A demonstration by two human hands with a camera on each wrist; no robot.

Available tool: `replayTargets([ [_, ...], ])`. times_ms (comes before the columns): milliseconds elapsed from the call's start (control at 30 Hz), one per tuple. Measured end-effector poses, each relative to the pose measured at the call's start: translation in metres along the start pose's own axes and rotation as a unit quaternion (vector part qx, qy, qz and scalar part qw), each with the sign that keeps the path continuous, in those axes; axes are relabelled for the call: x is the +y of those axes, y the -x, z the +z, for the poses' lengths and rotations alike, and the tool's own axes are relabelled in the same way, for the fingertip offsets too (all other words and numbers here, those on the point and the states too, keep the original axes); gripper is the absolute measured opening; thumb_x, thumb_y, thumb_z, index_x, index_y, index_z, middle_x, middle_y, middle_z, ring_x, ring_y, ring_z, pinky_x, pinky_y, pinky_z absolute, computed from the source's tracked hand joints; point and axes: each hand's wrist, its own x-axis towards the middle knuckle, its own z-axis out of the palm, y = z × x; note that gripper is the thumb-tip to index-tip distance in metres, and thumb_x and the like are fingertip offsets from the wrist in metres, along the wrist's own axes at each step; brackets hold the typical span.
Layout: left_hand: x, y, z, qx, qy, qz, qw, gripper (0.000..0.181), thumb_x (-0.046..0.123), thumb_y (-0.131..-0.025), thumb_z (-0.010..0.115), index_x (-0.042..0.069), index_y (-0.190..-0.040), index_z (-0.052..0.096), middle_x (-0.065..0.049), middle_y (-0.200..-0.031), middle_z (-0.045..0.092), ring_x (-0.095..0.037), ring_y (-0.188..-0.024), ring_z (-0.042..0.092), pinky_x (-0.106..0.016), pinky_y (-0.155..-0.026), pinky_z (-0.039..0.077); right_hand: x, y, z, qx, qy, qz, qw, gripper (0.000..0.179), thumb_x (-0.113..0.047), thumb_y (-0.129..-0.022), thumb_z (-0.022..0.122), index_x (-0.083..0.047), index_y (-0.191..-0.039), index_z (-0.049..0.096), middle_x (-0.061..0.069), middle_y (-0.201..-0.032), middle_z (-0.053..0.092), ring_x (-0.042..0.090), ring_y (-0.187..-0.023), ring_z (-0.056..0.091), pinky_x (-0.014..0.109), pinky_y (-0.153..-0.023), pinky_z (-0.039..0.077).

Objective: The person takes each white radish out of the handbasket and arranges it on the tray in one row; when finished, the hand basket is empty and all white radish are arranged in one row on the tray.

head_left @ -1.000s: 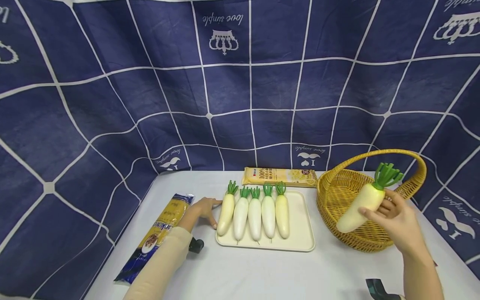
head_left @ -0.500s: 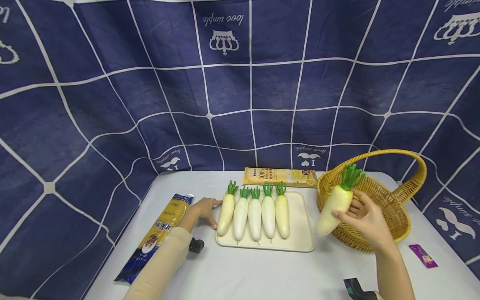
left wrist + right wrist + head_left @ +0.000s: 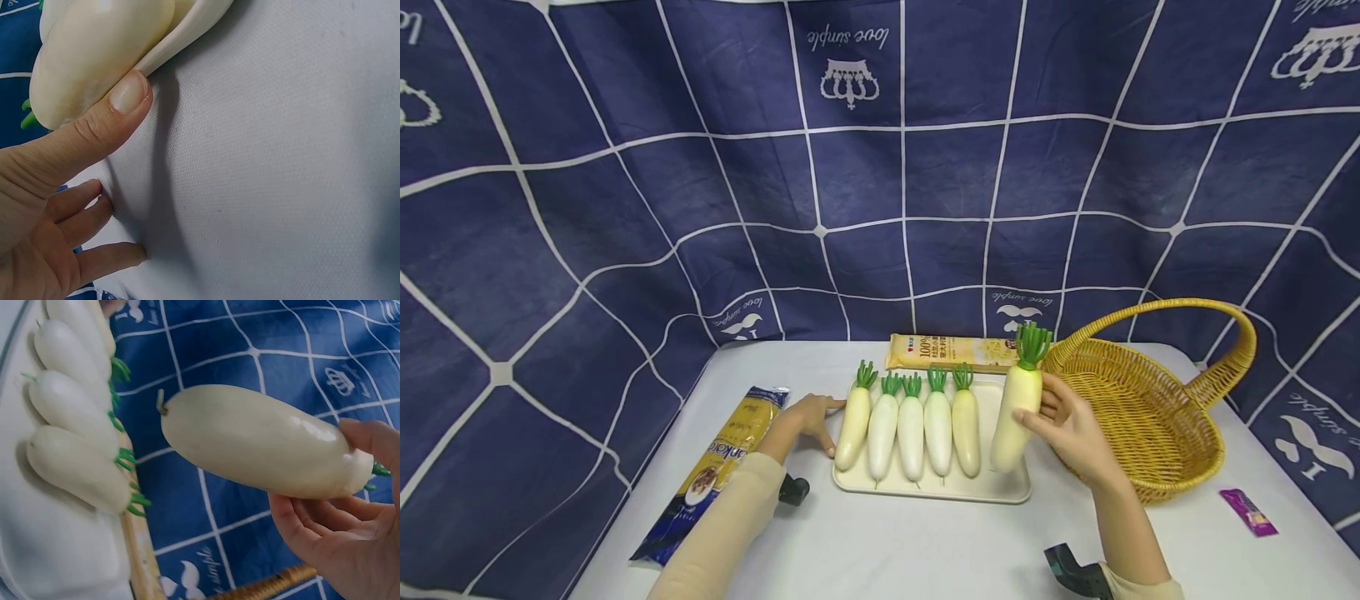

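My right hand (image 3: 1075, 429) holds a white radish (image 3: 1018, 417) with a green top over the right end of the cream tray (image 3: 925, 490). Thumb and fingers grip it near the leaf end, as the right wrist view shows, and its root end (image 3: 187, 415) points away from the palm. Several more radishes (image 3: 911, 437) lie side by side on the tray, leaves toward the back. At the tray's left edge rests my left hand (image 3: 811, 419), fingers spread. Its thumb (image 3: 128, 94) touches the rim below the leftmost radish (image 3: 100, 56), while the other fingers extend over the white tabletop.
A wicker basket (image 3: 1138, 417) with a tall handle stands right of the tray. Behind the tray lies a yellow pasta packet (image 3: 951, 352). A blue and yellow pasta bag (image 3: 715, 467) is by my left forearm, and a small purple sachet (image 3: 1248, 512) lies at the right.
My right hand has carried the radish leftward from over the basket to over the tray's right end, and the radish has turned more upright. The left hand has stayed in place.
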Motion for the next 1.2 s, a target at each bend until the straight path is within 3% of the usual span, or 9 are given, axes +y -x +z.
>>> replayTargets([
  [67,0.0,0.0,0.0,0.0,0.0,0.001,1.0,0.097,0.024,-0.049,0.092,0.015,-0.137,0.051,-0.022,-0.142,0.042,-0.043,-0.131,0.036,-0.054,-0.108,0.031,0.005,-0.003,0.005,-0.006,-0.003,0.001,1.0,0.063,0.001,-0.086,0.063,0.015,-0.137,0.029,0.037,-0.123,0.05,-0.001,-0.098,0.058,0.014,-0.085,0.049],
  [200,0.0,-0.001,0.0,0.0,-0.001,0.0,1.0,0.097,0.024,-0.049,0.092,0.015,-0.137,0.051,-0.023,-0.142,0.042,-0.043,-0.131,0.036,-0.054,-0.108,0.031,0.012,-0.009,0.015,-0.018,-0.005,0.013,0.9997,0.064,-0.001,-0.089,0.06,0.014,-0.14,0.025,0.038,-0.125,0.048,0.026,-0.108,0.06,0.017,-0.087,0.049],
  [333,0.0,-0.001,0.0,0.0,-0.002,0.001,1.0,0.097,0.024,-0.049,0.092,0.014,-0.137,0.051,-0.022,-0.141,0.043,-0.043,-0.131,0.037,-0.054,-0.108,0.031,0.019,-0.016,0.023,-0.027,0.006,0.042,0.9987,0.065,-0.006,-0.092,0.057,0.013,-0.143,0.02,0.039,-0.13,0.043,0.047,-0.116,0.05,0.035,-0.094,0.05],
  [467,0.0,0.0,0.0,0.001,0.0,0.002,1.0,0.097,0.023,-0.049,0.092,0.014,-0.137,0.051,-0.022,-0.141,0.043,-0.042,-0.131,0.036,-0.054,-0.109,0.031,0.027,-0.023,0.03,-0.025,0.027,0.079,0.9962,0.066,-0.01,-0.093,0.055,0.013,-0.143,0.019,0.04,-0.131,0.042,0.048,-0.116,0.05,0.048,-0.095,0.048],
  [800,0.001,0.003,-0.001,0.0,-0.007,0.003,1.0,0.095,0.023,-0.051,0.091,0.014,-0.136,0.051,-0.023,-0.141,0.043,-0.044,-0.131,0.035,-0.054,-0.109,0.03,0.048,-0.033,0.038,-0.007,0.066,0.107,0.992,0.06,-0.009,-0.09,0.058,0.012,-0.14,0.03,0.037,-0.12,0.052,0.039,-0.093,0.063,0.036,-0.074,0.058],
  [1200,0.002,0.004,-0.001,0.0,-0.012,0.002,0.9999,0.094,0.023,-0.052,0.091,0.014,-0.136,0.051,-0.023,-0.141,0.043,-0.045,-0.131,0.034,-0.056,-0.108,0.03,0.074,-0.041,0.04,0.015,0.135,0.185,0.9733,0.06,-0.015,-0.091,0.058,0.014,-0.138,0.032,0.039,-0.123,0.048,0.048,-0.107,0.055,0.047,-0.086,0.053],
])
